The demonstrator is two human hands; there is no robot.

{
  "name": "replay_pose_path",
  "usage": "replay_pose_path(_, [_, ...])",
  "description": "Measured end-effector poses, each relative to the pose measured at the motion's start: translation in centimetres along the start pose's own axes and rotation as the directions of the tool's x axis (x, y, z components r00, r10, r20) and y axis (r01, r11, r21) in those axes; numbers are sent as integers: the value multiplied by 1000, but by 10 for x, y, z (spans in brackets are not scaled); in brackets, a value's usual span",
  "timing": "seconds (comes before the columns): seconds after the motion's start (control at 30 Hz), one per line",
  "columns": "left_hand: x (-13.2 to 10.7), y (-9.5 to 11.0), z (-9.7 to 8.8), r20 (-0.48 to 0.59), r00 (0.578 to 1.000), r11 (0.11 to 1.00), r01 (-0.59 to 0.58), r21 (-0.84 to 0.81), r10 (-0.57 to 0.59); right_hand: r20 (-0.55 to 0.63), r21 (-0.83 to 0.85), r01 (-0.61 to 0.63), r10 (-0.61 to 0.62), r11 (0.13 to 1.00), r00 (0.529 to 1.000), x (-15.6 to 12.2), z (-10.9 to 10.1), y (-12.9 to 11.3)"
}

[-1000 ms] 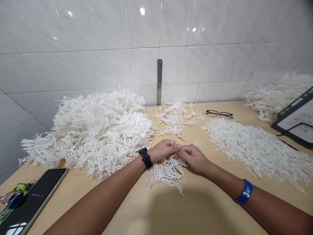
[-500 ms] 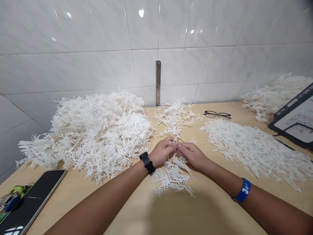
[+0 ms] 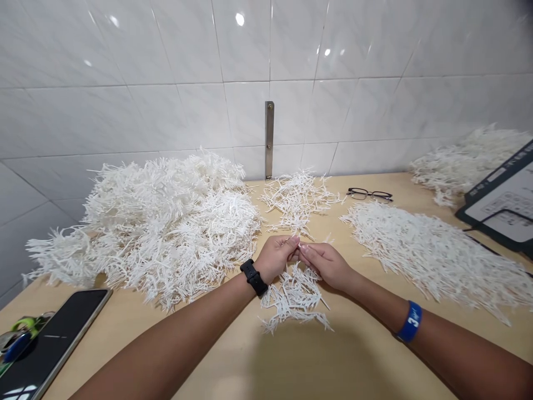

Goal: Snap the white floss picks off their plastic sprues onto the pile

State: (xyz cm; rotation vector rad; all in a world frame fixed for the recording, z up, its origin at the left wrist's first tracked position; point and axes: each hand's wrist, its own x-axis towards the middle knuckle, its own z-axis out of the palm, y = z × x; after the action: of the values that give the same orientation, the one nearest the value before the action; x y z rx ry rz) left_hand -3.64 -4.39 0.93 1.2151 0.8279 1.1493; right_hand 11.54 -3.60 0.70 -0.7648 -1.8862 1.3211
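Observation:
My left hand (image 3: 275, 258) and my right hand (image 3: 328, 264) meet at their fingertips over the table, both closed in a pinch. Between them is a small white strand piece (image 3: 298, 244), mostly hidden by the fingers. Just below my hands lies a small heap of white branched strands (image 3: 295, 304). Beyond my fingertips spreads a loose, thin heap of similar strands (image 3: 300, 199). A large, thick mound of white strand clusters (image 3: 175, 228) rises to the left of my left hand. To the right of my right hand stretches a flatter pile of white strands (image 3: 433, 255).
Glasses (image 3: 370, 194) lie behind the right pile. Another white heap (image 3: 478, 158) and a dark-edged printed board (image 3: 503, 205) stand at far right. A phone (image 3: 58, 339) and keys (image 3: 20, 339) lie at front left. A metal bracket (image 3: 269, 141) is fixed to the tiled wall.
My left thumb and fingertips have shifted slightly at the pinch, and my left wrist has moved a little to the right. The piles look the same.

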Motion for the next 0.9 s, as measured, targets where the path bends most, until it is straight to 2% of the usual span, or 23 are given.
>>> replay_pose_path(0.1, [3,0,-4,-9,996,983,90,-158,-93,7,76,-18,17,997,1000,-3,0,-2])
replay_pose_path(0.2, [6,6,-12,-70,971,927,193,-322,-227,-1,167,-24,24,986,1000,-6,-1,-2])
replay_pose_path(0.27, [6,11,-17,-70,972,914,186,-362,-225,-10,240,-33,36,970,999,-6,-4,2])
replay_pose_path(0.47, [2,11,-14,-25,990,981,135,-140,-140,-29,454,-49,70,890,997,-1,-16,7])
replay_pose_path(0.57, [2,9,-12,-3,995,988,100,-119,-101,-2,468,-47,55,882,998,-2,-16,4])
replay_pose_path(0.67, [3,7,-12,-11,998,989,52,-140,-54,70,502,-101,77,859,995,-3,-14,2])
replay_pose_path(0.9, [1,9,-9,-8,999,999,34,22,-33,144,517,-166,106,840,984,1,-14,8])
